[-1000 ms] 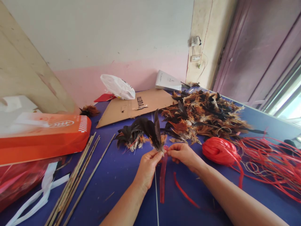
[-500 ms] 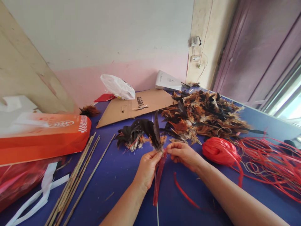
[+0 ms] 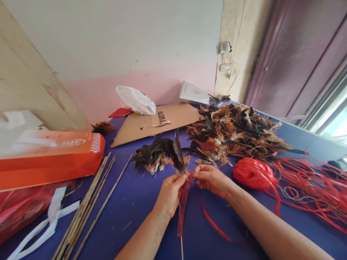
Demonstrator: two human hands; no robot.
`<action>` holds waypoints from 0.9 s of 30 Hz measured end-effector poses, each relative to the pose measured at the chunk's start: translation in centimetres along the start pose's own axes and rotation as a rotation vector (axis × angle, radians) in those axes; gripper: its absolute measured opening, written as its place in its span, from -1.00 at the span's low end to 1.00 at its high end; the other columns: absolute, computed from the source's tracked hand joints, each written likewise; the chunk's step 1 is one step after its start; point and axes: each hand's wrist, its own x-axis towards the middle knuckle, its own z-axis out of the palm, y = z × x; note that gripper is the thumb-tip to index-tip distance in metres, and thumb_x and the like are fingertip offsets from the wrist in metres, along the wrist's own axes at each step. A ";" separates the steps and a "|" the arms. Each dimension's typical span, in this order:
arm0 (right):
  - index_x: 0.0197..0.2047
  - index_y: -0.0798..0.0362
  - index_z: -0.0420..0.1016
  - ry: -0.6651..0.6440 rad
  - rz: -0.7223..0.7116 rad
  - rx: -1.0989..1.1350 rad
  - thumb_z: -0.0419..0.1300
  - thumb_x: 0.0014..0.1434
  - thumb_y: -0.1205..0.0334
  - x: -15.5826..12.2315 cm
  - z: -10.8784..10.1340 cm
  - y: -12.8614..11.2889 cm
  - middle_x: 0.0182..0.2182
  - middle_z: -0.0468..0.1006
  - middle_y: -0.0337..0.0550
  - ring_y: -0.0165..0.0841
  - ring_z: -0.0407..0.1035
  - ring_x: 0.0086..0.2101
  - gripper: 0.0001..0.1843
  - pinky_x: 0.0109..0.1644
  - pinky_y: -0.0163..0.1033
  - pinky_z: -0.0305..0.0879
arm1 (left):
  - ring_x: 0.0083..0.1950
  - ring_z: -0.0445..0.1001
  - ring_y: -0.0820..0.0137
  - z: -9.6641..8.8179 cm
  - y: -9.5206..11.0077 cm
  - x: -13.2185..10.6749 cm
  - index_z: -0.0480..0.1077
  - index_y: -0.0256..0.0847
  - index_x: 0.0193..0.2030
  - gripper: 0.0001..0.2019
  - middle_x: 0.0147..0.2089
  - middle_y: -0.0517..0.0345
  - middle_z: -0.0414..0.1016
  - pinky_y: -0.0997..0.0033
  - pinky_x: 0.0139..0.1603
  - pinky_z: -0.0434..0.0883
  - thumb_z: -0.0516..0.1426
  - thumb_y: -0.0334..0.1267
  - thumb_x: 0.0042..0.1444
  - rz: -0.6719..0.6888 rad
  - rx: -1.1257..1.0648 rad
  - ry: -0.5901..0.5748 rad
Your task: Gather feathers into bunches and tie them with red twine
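Upright between the thumb and fingers of my left hand stands a small bunch of dark feathers, pinched at its quill ends. A red plastic ribbon hangs down from that grip. My right hand is closed at the same height, just to the right, with its fingertips pinching the ribbon's other part near the quills. Behind my left hand lies a bundle of black and brown feathers with pale quill ends. A separate red strip curves over the blue table below my right hand.
A large feather heap covers the back right, with a red ribbon ball and tangled red strands nearer. Thin sticks and an orange bag are at left. Cardboard and a white plastic bag lie behind.
The feather bunch in my left hand has tilted slightly to the left. My right hand has moved a little, still pinching near the quills. The hanging ribbon has shifted slightly.
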 end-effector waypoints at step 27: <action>-0.51 0.13 0.38 0.155 -0.170 -0.261 0.23 -0.13 0.20 0.0 0.6 0.1 -0.66 0.35 -0.31 -0.57 0.18 -0.63 -0.82 -0.55 -0.43 0.10 | -0.41 0.46 0.44 0.2 -0.1 -0.2 0.51 -0.30 -0.31 -0.80 -0.42 0.07 0.55 0.49 -0.29 0.34 0.23 -0.29 -0.13 0.057 0.041 -0.037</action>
